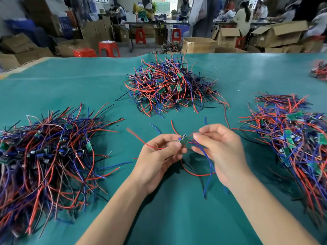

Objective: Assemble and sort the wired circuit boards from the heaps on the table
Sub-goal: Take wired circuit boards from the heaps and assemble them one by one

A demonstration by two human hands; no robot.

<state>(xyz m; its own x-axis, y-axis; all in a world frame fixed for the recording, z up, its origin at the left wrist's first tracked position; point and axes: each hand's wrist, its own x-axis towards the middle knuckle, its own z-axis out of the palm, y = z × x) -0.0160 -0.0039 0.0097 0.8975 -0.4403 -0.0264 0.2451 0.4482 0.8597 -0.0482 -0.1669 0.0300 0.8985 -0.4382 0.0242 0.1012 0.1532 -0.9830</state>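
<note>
So I've got one small green circuit board (184, 139) with red and blue wires up between both hands, over the teal cloth-covered table (70, 89). My left hand (160, 156) has its fingers curled around the board's left side, thumb pinching it, with a red wire sticking out past my knuckles. My right hand (218, 149) is pinching the wires just beside the board's right edge, and a blue wire (208, 167) hangs down from there next to a red loop.

Three big tangled heaps of red, blue and black wired boards sit around me: one on the left (47, 152), one straight ahead (169, 85), one on the right (293, 138). Behind the table are red plastic stools (108, 48) and brown cardboard boxes (198, 44).
</note>
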